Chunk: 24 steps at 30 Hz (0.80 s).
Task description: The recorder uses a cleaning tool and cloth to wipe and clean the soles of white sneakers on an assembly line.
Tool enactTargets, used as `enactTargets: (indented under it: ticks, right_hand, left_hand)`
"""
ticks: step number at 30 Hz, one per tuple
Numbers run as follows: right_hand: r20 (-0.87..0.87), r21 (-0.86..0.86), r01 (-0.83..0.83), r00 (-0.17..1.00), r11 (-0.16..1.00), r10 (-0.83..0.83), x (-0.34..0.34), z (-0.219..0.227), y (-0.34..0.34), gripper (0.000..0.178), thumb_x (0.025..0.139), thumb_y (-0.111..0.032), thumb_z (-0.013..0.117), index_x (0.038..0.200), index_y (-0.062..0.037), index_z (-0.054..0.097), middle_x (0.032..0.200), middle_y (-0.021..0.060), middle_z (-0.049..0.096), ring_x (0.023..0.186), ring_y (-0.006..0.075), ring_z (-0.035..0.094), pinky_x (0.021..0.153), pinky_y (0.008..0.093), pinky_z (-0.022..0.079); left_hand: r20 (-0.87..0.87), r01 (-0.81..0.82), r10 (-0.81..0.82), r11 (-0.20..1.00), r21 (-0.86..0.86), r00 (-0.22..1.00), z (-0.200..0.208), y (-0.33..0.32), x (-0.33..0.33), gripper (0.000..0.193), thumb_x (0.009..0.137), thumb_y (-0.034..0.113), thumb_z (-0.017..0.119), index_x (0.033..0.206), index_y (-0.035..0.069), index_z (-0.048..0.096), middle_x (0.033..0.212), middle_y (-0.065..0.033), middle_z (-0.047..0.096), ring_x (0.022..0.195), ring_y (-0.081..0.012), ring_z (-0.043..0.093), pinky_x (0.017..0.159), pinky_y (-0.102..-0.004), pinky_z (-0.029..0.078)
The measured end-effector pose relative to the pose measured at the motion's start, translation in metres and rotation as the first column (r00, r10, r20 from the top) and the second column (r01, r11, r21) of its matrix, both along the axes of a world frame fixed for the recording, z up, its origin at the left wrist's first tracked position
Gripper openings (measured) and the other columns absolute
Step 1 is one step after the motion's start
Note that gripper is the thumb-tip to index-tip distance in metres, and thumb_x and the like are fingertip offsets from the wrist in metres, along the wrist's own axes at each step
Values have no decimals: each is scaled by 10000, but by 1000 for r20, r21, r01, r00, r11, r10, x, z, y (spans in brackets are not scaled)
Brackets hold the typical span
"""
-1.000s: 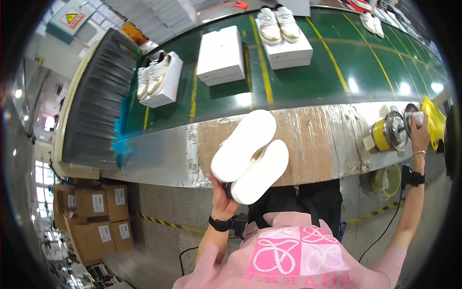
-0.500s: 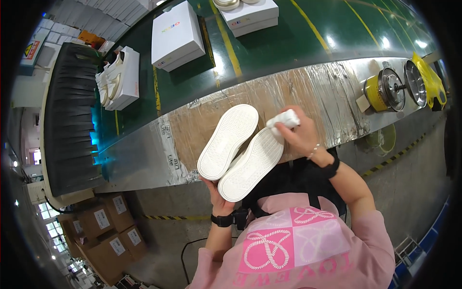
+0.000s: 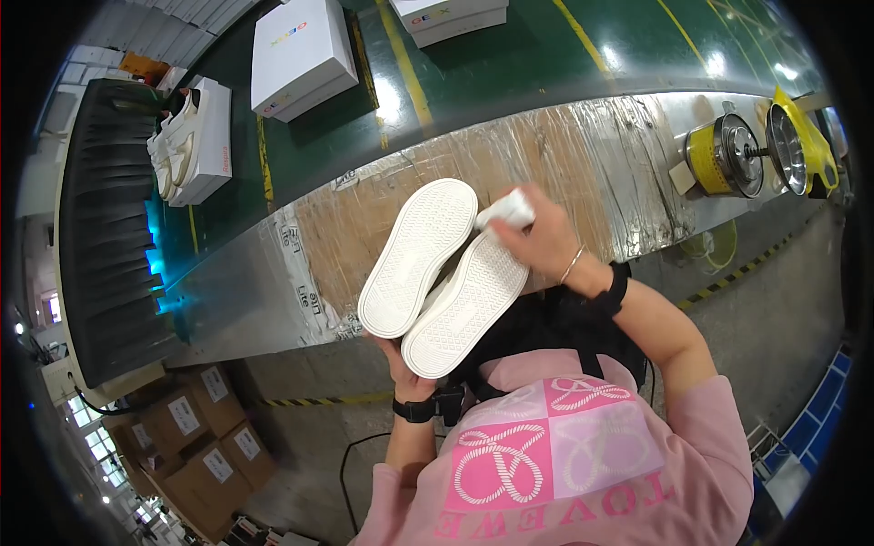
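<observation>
A pair of shoes is held side by side with white textured soles facing up: the left shoe [image 3: 421, 253] and the right shoe [image 3: 466, 305]. My left hand [image 3: 409, 375] grips the pair from below at the heel end, most of its fingers hidden behind the soles. In my right hand [image 3: 553, 238] is a bunched white cloth [image 3: 508, 210], pinched at the toe end of the right shoe, close to the gap between the two. Whether the cloth presses on the sole is hard to tell.
A cardboard-covered bench [image 3: 546, 155] lies under the shoes, beside a green conveyor belt [image 3: 510, 73]. On the belt are a white shoebox [image 3: 305, 55], another box [image 3: 455, 20] and white sneakers [image 3: 177, 150] on a box. A yellow-banded metal pot [image 3: 719, 159] stands at right.
My right hand has moved the cloth left along the toe end of the shoes. The whole view has shifted slightly; my left hand keeps its hold on the pair.
</observation>
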State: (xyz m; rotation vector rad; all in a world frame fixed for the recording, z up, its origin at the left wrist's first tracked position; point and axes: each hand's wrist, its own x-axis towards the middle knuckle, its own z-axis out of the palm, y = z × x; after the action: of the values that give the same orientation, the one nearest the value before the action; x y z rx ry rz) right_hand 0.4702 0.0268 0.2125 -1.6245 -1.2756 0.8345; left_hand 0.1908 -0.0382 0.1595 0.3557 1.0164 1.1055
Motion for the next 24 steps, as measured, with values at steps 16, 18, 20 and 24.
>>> enactTargets:
  ticks: [16,18,20,24]
  right_hand:
    - [84,-26,14,996,1000,-12,25,-23,5,376,819,-249,743,1098,-72,564,866,175,678,776,333,687,680,387,546]
    - [90,-94,72,994,993,-63,36,-31,-5,376,819,-247,745,1097,-74,558,870,182,678,776,330,690,681,384,546]
    - [75,-55,130,989,990,-126,35,-35,-24,387,812,-236,757,1096,-72,551,859,184,676,769,329,691,677,372,545]
    - [99,39,128,986,991,-131,21,-23,-59,409,781,-197,788,1090,-64,555,867,161,668,761,320,686,670,354,543]
  left_hand:
    - [138,-63,68,997,-45,988,-6,5,7,798,915,677,384,1494,134,308,1502,-96,379,1323,-300,436,1093,-442,406]
    - [124,-98,105,993,-61,987,-6,7,10,794,917,677,383,1495,138,306,1502,-101,379,1330,-308,428,1094,-444,407]
    - [166,-89,98,994,-65,981,-3,8,11,788,920,674,383,1496,141,304,1501,-104,380,1330,-311,429,1095,-445,405]
    - [165,-109,125,988,-105,978,29,16,31,765,934,661,377,1497,149,303,1499,-112,384,1326,-318,437,1099,-454,398]
